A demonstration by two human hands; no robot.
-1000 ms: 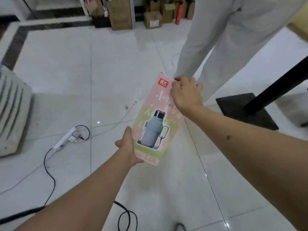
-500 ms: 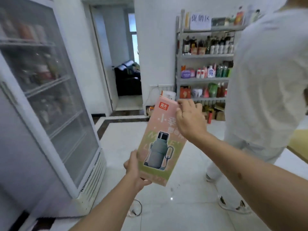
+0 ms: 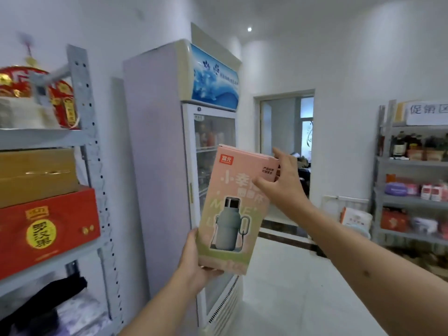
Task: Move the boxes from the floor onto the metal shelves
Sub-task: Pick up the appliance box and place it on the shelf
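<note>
On the left stands a grey metal shelf rack [image 3: 92, 132] carrying a red flat carton [image 3: 48, 229]. Beside the white glass-door fridge [image 3: 169, 154], the left hand [image 3: 196, 260] grips the bottom of a pink upright cardboard box [image 3: 232, 209] in the air, while the right hand [image 3: 286, 183] pinches its top corner.

— What can you read on the pink box [image 3: 232, 209]?
— A red tag at its top left says 富光; below it, large 小幸, and faint "MORE".
— Left of it?
— 罗汉果 on the red carton [image 3: 48, 229].
— Right?
— A white sign [image 3: 428, 112] reads 促销区.
</note>
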